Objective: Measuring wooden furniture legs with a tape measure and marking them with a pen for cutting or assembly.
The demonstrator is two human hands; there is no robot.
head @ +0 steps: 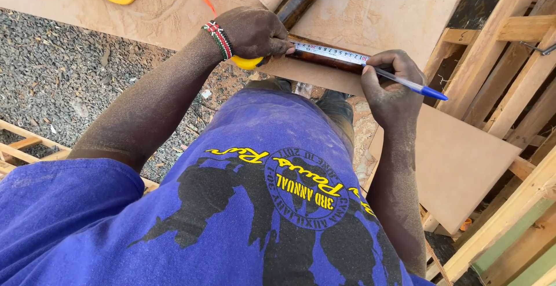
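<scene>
the left hand [255, 31] pinned a yellow tape measure [324, 51] along a dark wooden strip [324, 61] on a dusty board [399, 8], while the right hand [391, 89] gripped a blue pen [411, 84] at the tape's end.

One view only — a camera worn on the person's head, tilted steeply down past the blue shirt [249, 205]. It sits close above both forearms and faces the near edge of the tabletop [370, 8] — gravel ground [52, 72] lies left, wooden frames [509, 60] right.
</scene>
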